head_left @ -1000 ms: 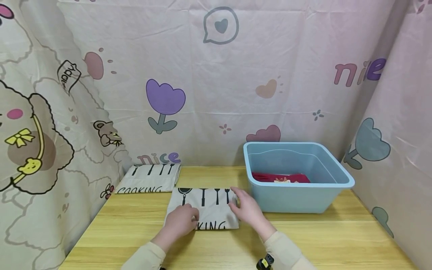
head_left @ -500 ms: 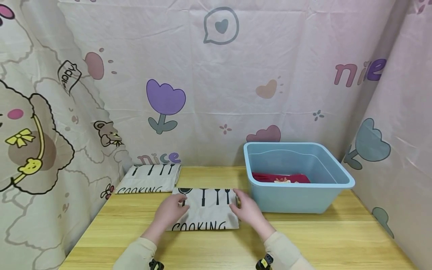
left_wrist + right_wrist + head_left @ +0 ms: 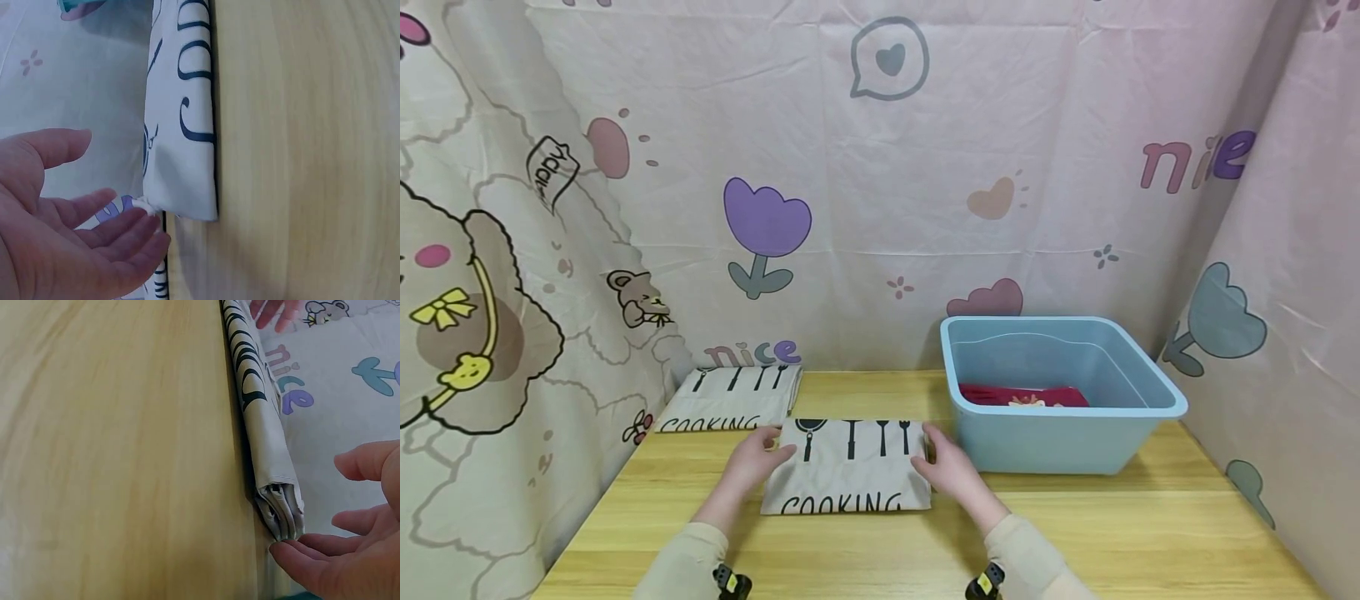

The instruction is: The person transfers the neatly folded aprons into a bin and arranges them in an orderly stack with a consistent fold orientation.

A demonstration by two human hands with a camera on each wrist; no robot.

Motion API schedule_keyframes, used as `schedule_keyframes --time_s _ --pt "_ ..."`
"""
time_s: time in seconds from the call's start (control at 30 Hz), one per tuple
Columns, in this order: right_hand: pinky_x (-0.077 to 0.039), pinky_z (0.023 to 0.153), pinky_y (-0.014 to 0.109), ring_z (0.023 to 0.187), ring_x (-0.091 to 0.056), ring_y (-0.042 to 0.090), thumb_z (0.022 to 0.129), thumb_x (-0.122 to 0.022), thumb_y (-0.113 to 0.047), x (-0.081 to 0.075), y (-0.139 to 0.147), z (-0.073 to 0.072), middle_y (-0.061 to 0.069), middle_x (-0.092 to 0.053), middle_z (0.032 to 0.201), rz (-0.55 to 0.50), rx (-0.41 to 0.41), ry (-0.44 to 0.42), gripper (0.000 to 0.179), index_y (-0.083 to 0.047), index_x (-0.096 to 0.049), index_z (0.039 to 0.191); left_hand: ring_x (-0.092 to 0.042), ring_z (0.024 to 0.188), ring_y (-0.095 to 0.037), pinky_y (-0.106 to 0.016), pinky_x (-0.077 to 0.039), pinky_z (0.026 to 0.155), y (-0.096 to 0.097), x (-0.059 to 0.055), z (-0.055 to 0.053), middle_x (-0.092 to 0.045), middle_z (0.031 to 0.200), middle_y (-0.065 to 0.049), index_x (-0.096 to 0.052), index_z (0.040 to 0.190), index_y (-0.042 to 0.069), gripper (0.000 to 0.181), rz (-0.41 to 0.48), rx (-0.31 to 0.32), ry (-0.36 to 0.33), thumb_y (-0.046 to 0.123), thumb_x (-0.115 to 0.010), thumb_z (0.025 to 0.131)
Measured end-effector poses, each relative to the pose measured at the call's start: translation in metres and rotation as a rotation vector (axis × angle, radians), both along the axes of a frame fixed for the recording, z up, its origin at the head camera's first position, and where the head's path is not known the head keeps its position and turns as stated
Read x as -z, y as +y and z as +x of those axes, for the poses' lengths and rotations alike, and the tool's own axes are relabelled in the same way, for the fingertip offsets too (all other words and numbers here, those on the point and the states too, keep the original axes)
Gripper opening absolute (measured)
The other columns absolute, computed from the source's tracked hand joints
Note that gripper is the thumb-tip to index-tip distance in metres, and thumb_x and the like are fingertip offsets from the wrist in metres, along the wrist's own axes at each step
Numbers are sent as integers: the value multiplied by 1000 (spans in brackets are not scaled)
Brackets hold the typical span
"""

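A folded white cloth (image 3: 850, 471), printed with black kitchen utensils and the word COOKING, lies flat on the wooden table in the head view. My left hand (image 3: 752, 458) is at its left edge, thumb apart from the relaxed fingers; the left wrist view shows the fingertips (image 3: 150, 228) right by the cloth's corner. At the opposite edge is my right hand (image 3: 951, 462). In the right wrist view its fingertips (image 3: 284, 547) meet the stacked layers of the cloth's end, while the thumb (image 3: 365, 459) stands away from it. Neither hand grips the cloth.
Behind and to the left lies a similar folded cloth (image 3: 730, 400) with the same print. A light blue plastic bin (image 3: 1052, 437) stands to the right, close to my right hand, with a dark red cloth (image 3: 1026, 395) inside. Patterned curtains (image 3: 880, 208) enclose the table (image 3: 1075, 533).
My left hand has moved left off the cloth's top to its left edge, uncovering the whole printed word. My right hand has stayed by the right edge. The cloth lies in about the same place.
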State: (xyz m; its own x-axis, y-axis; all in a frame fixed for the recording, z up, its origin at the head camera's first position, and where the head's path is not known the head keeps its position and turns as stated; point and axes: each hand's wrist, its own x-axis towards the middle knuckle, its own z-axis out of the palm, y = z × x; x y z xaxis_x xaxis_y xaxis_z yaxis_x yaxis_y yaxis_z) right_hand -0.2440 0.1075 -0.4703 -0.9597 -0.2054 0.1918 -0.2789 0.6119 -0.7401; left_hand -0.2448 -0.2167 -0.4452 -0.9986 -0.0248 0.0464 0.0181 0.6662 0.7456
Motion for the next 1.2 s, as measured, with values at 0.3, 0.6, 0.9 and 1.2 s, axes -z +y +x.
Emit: schedule_keyframes --time_s 0.3,0.6,0.9,1.2 --pt "-41 103 56 124 -49 48 92 -67 -11 3 -1 -2 35 -48 137 -67 18 -66 60 13 -41 141 -48 119 -54 -58 -42 99 -8 1 0 -47 130 -42 -42 135 -16 60 67 -28 -84 22 -64 95" --pt "-51 92 51 111 -59 44 92 -65 -6 5 -3 -4 33 -57 122 -158 49 -128 58 14 -40 141 -49 119 -53 -49 -54 88 -11 0 -2 -40 137 -41 -31 143 -16 65 314 -62 -230 20 -61 97" --pt "-53 88 48 106 -60 40 91 -64 -4 8 -5 -6 28 -59 114 -209 88 -146 54 15 -44 138 -49 120 -50 -46 -54 88 -10 -1 -5 -41 137 -38 -29 144 -15 65 384 -87 -271 17 -61 98" --pt "-52 88 48 107 -57 39 92 -63 -2 9 -6 -7 27 -60 113 -291 110 -174 47 14 -48 134 -61 95 -29 -37 -57 74 -10 11 -12 -55 119 -28 -39 135 -17 53 423 -111 -264 9 -62 94"
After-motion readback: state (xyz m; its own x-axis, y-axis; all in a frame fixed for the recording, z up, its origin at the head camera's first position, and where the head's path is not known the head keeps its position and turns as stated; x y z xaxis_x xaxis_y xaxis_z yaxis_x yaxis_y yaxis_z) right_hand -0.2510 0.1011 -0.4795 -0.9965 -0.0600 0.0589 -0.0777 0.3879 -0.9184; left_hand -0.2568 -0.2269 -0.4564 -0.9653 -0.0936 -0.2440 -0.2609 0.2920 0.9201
